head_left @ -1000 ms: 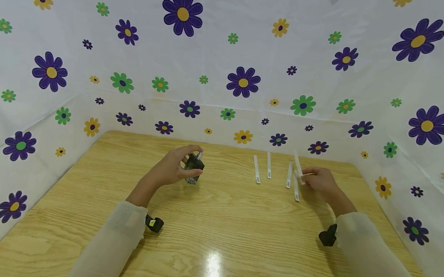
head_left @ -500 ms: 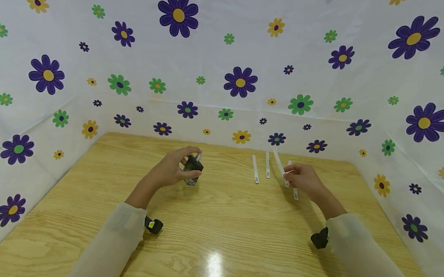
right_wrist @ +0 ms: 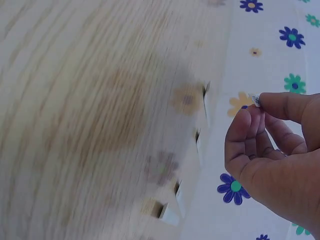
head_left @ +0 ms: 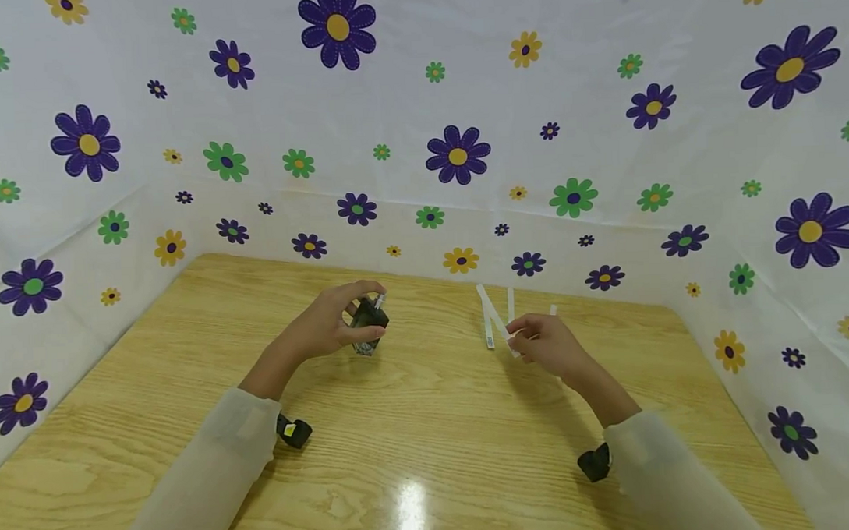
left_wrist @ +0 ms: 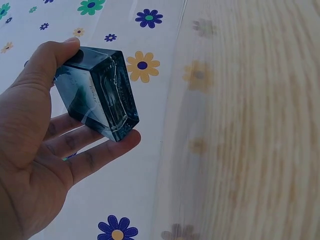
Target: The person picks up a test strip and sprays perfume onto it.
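My left hand [head_left: 321, 323] grips a dark glass perfume bottle [head_left: 369, 323] above the left middle of the table. Its pale spray nozzle [head_left: 380, 300] is uncapped, with the forefinger at it. In the left wrist view the bottle [left_wrist: 100, 92] is tilted, its thick clear base facing outward. My right hand [head_left: 550, 346] pinches the lower end of a white paper test strip [head_left: 496, 315], raised and slanting up to the left. One strip [head_left: 488, 333] lies behind it, partly covered. Others, including a strip [head_left: 511, 301], are partly hidden by the hand. Several strips [right_wrist: 180, 199] lie in the right wrist view.
The wooden table [head_left: 402, 422] meets a white flower-print cloth [head_left: 407, 180] at the back and sides. A black wrist camera [head_left: 294, 432] sits under the left sleeve, another camera [head_left: 595, 463] under the right. Glare [head_left: 409, 507] shows near the front.
My right hand has moved left with the pinched strip, from the right of the lying strips to over them. My left hand and the bottle have stayed almost still.
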Tool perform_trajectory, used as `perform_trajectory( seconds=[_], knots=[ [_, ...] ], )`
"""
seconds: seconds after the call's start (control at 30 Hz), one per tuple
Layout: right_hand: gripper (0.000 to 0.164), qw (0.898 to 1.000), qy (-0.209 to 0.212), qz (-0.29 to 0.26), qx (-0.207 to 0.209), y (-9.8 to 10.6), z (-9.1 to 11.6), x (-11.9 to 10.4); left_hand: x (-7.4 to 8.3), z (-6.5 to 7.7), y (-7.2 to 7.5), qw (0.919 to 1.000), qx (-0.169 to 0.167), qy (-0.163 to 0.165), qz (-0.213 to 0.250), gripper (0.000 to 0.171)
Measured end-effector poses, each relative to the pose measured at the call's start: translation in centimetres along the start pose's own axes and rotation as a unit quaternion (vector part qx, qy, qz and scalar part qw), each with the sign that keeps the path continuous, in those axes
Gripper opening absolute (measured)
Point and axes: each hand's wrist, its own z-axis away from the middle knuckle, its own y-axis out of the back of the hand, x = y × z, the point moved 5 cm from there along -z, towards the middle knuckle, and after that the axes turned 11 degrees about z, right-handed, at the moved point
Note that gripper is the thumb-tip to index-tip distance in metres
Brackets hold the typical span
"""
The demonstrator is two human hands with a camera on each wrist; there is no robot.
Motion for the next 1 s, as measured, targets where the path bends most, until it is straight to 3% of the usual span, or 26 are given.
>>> perform_trajectory(
  seconds=[0.67,1.0],
  knots=[
    [0.023,0.998,0.06,-0.014,-0.031,-3.4,0.1,-3.5,0.2,0.0,-0.3,1.0,-0.006,0.001,-0.003,0.06],
    [0.022,0.996,0.07,-0.034,-0.042,-5.1,-0.5,-5.4,0.1,0.0,-0.3,1.0,-0.007,0.007,0.0,0.061]
  ],
)
